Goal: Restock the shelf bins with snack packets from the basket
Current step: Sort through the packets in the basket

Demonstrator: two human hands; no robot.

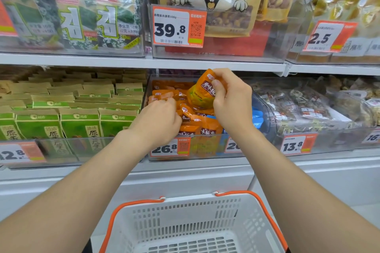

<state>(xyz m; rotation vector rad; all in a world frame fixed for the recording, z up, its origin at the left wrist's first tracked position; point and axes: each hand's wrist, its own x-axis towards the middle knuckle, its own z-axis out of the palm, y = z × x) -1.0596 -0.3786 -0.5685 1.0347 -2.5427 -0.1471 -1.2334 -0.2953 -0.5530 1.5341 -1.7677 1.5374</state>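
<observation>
One orange packet is pinched by the right hand, raised just above the clear bin of like packets. The curled fingertips of the left hand are buried among those packets, so its grip cannot be told. Below the bin, the white basket is cut off by the frame edge; green boxes stand left of the bin.

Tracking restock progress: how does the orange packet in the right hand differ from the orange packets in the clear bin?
The orange snack packet is near upright, pinched by the right hand; the binned orange packets lie heaped. It is raised; they rest in the clear plastic bin. Both have dark labels.
</observation>
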